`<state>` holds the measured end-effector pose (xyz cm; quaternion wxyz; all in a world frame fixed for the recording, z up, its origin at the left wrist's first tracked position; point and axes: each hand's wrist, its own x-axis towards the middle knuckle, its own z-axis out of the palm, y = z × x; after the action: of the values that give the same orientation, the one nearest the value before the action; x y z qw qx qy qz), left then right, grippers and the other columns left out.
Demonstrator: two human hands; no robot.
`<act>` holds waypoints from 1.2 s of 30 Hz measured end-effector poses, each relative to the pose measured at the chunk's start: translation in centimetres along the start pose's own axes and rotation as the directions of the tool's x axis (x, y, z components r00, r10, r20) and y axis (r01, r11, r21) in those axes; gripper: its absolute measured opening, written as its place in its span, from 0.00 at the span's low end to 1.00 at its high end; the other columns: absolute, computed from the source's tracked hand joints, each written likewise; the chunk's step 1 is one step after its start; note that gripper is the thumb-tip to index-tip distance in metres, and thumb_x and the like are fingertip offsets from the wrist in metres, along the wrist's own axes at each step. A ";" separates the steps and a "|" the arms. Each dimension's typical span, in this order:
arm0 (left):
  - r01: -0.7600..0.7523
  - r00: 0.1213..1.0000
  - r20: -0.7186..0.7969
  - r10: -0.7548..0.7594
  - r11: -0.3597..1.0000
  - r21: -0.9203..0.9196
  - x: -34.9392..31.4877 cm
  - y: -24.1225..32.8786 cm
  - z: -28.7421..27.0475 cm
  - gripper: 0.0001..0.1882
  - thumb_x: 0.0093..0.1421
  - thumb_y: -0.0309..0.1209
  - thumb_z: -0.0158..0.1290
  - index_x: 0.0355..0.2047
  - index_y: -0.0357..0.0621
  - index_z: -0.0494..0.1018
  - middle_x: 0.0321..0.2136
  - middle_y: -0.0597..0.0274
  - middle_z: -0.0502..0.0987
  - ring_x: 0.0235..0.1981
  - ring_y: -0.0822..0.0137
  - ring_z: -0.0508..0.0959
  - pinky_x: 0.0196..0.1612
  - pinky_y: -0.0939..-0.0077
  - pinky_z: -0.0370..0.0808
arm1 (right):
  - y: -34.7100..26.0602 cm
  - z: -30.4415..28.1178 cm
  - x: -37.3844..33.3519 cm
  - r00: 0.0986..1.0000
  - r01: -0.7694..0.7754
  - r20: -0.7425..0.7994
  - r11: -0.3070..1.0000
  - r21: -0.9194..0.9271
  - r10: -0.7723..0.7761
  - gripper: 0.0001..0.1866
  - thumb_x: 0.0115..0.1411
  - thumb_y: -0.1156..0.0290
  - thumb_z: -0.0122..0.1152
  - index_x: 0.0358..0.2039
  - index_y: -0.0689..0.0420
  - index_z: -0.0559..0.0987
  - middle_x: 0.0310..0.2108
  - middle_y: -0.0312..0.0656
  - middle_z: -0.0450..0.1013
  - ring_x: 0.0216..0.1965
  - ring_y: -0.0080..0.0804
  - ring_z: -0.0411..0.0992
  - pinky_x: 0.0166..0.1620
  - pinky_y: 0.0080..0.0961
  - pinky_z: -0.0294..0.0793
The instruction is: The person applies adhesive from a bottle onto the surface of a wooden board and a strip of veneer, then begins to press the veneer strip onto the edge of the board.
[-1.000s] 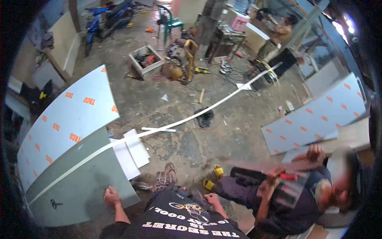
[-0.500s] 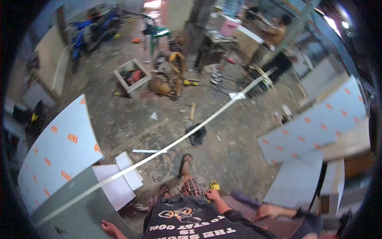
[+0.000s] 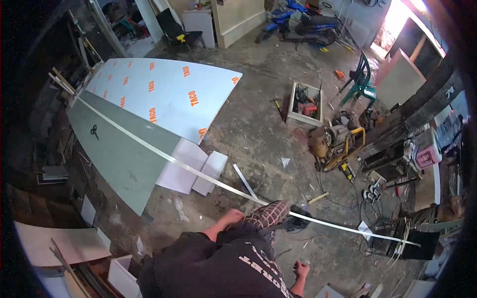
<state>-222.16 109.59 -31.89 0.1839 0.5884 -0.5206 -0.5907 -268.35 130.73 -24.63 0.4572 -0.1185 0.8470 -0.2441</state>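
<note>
Long white strip (image 3: 218, 183) runs from grey-green board (image 3: 119, 164), far left, w/ scissors (image 3: 94, 132) on it, past the knee (image 3: 271, 212) to far right. L hand (image 3: 231, 216) by knee, R hand (image 3: 301, 269) near right; can't tell either grip. Strip's laid out; what's left, unclear.

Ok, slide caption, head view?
A long, thin white strip runs from a flat grey-green sheet across the grey floor; bare left hand and right hand apart.

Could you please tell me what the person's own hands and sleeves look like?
Neither the left hand nor the right hand wears a glove. The left sleeve is black, shows no print and stops short of the wrist.
</note>
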 end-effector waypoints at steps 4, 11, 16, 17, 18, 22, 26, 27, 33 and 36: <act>-0.077 0.993 0.115 0.041 0.940 0.333 6.5 5.5 2.3 0.17 0.59 0.45 0.55 0.28 0.42 0.80 0.24 0.54 0.81 0.28 0.63 0.81 0.34 0.62 0.75 | -0.9 -3.9 4.9 0.980 0.150 -0.155 0.969 0.195 -0.120 0.16 0.63 0.63 0.61 0.24 0.62 0.79 0.19 0.40 0.74 0.17 0.27 0.72 0.19 0.25 0.69; 0.488 0.855 -0.156 -0.495 0.664 0.567 12.5 10.7 -4.3 0.13 0.53 0.35 0.56 0.32 0.38 0.81 0.29 0.46 0.80 0.26 0.45 0.79 0.31 0.50 0.73 | 5.3 0.7 9.6 0.897 0.435 0.170 0.884 -0.171 -0.408 0.14 0.58 0.66 0.62 0.38 0.64 0.82 0.26 0.46 0.80 0.21 0.31 0.75 0.30 0.34 0.75; 0.126 0.970 0.114 -0.215 0.842 0.524 18.1 9.7 0.1 0.15 0.54 0.38 0.59 0.34 0.37 0.81 0.29 0.45 0.80 0.29 0.45 0.79 0.33 0.47 0.72 | -8.0 5.2 11.5 0.957 0.217 0.235 0.960 -0.176 -0.173 0.16 0.59 0.62 0.61 0.43 0.60 0.81 0.24 0.44 0.76 0.20 0.29 0.71 0.28 0.34 0.72; 0.096 0.951 0.182 -0.251 0.797 0.596 19.1 10.5 1.9 0.15 0.59 0.38 0.56 0.36 0.38 0.81 0.33 0.44 0.80 0.33 0.44 0.80 0.34 0.46 0.73 | -10.5 5.1 12.8 0.959 0.213 0.231 0.957 -0.195 -0.166 0.17 0.60 0.61 0.61 0.43 0.59 0.81 0.23 0.44 0.75 0.20 0.29 0.70 0.28 0.33 0.72; 0.062 0.955 0.199 -0.222 0.801 0.596 19.6 9.9 2.5 0.15 0.60 0.38 0.55 0.38 0.40 0.81 0.34 0.44 0.80 0.33 0.44 0.80 0.35 0.46 0.73 | -13.4 5.2 14.0 0.957 0.219 0.236 0.953 -0.211 -0.168 0.17 0.60 0.60 0.61 0.44 0.59 0.81 0.23 0.44 0.75 0.20 0.29 0.69 0.27 0.33 0.71; -0.166 0.984 0.046 0.172 0.787 0.594 22.7 6.3 1.2 0.15 0.64 0.39 0.51 0.43 0.45 0.81 0.36 0.44 0.80 0.36 0.44 0.79 0.39 0.46 0.74 | -24.2 6.2 19.0 0.940 0.266 0.277 0.933 -0.240 -0.197 0.20 0.61 0.57 0.60 0.48 0.56 0.80 0.21 0.43 0.72 0.19 0.28 0.65 0.26 0.33 0.69; 0.258 0.966 -0.090 -0.241 0.895 0.363 31.9 12.9 -3.8 0.15 0.58 0.41 0.54 0.36 0.44 0.80 0.29 0.45 0.77 0.31 0.46 0.77 0.36 0.48 0.72 | -34.3 7.8 23.9 0.946 0.268 0.258 0.922 -0.281 -0.196 0.22 0.62 0.53 0.60 0.51 0.53 0.79 0.19 0.41 0.69 0.19 0.27 0.62 0.24 0.33 0.66; 0.238 0.965 -0.183 -0.188 0.920 0.311 33.2 13.4 -5.7 0.12 0.57 0.39 0.54 0.30 0.42 0.78 0.25 0.44 0.75 0.27 0.47 0.75 0.33 0.50 0.70 | -37.1 7.9 24.7 0.942 0.267 0.282 0.915 -0.302 -0.182 0.23 0.62 0.52 0.60 0.52 0.52 0.79 0.18 0.41 0.68 0.18 0.27 0.61 0.24 0.33 0.65; -0.343 0.776 -0.521 0.356 0.931 0.126 42.3 34.6 -18.7 0.08 0.58 0.33 0.51 0.26 0.42 0.75 0.21 0.46 0.74 0.22 0.50 0.76 0.27 0.56 0.70 | -60.4 5.1 32.0 0.918 0.396 0.120 0.892 -0.218 -0.378 0.27 0.63 0.47 0.59 0.57 0.47 0.78 0.15 0.39 0.64 0.17 0.26 0.56 0.22 0.33 0.62; -0.187 0.519 -0.798 0.305 0.952 0.242 41.0 42.2 -28.5 0.05 0.58 0.32 0.53 0.30 0.44 0.74 0.27 0.50 0.77 0.29 0.46 0.78 0.33 0.54 0.72 | -76.3 12.2 32.6 0.767 0.639 0.136 0.725 -0.258 -0.628 0.16 0.67 0.58 0.57 0.36 0.61 0.77 0.19 0.37 0.68 0.22 0.27 0.59 0.29 0.30 0.65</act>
<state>-223.41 47.72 -10.81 0.4510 0.7266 -0.4866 -0.1785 -277.97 48.15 -13.85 0.3404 -0.4706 0.7726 -0.2563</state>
